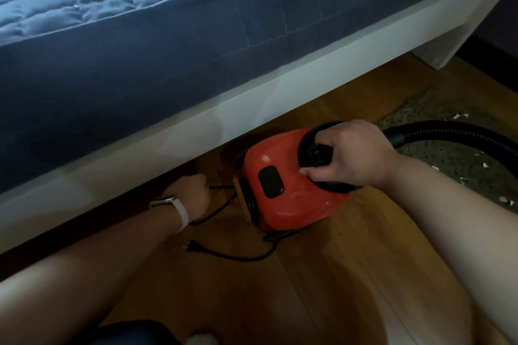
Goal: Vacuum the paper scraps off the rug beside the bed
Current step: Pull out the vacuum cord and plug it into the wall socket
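On the vacuum (283, 202), right hand (356, 154)

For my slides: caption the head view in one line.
Right hand grips the red vacuum, left hand holds its cord, plug lying loose on the floor beside the bed.

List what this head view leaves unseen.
Head view:
Hose end: runs off the right edge.
Rug and paper scraps: extent cut by the right edge.
Left hand: fingers hidden behind its back; grip on cord unclear.
Handle of vacuum: covered by the gripping right hand.
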Available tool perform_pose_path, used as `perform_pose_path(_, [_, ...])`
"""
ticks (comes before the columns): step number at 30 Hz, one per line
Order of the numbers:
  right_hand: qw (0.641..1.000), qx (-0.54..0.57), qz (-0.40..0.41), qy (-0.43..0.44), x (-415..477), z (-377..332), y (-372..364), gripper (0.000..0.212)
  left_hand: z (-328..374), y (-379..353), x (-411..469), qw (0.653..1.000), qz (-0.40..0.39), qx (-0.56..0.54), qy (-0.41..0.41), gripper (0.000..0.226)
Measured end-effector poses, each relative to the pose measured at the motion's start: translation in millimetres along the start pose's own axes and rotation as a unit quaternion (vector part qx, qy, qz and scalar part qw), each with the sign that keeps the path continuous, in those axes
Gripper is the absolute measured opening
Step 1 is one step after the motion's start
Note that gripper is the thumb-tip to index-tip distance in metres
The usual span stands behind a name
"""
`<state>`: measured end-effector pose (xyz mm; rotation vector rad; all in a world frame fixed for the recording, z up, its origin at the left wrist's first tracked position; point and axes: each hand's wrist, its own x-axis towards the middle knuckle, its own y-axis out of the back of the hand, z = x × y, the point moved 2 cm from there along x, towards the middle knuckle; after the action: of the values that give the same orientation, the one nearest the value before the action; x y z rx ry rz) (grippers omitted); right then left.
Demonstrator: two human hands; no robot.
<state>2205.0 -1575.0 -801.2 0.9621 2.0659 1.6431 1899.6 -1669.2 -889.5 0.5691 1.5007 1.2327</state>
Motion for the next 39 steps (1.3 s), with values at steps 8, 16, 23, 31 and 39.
perform_pose_path(8, [0.999, 0.021, -0.001, -0.039, -10, 7, 14, 0.046, 6, 21, 10, 0.995, -0.068, 0.068, 0.006, 0.035])
perform_pose_path(16, [0.999, 0.023, -0.001, -0.048, -12, 9, 14, 0.042, 7, 11, -1, 0.971, -0.204, 0.074, -0.103, 0.067])
perform_pose_path(23, [0.998, 0.032, 0.004, -0.05, -19, 12, 13, 0.037, 8, -9, 4, 0.95, -0.09, 0.216, -0.207, 0.034])
perform_pose_path(31, [0.999, -0.001, -0.001, -0.048, -25, 17, 11, 0.045, 0, 23, 19, 0.991, 0.092, -0.035, -0.09, 0.028])
perform_pose_path(39, [0.994, -0.065, -0.006, -0.09, -27, 34, 5, 0.066, 22, 40, -24, 0.941, -0.194, -0.15, -0.232, 0.032])
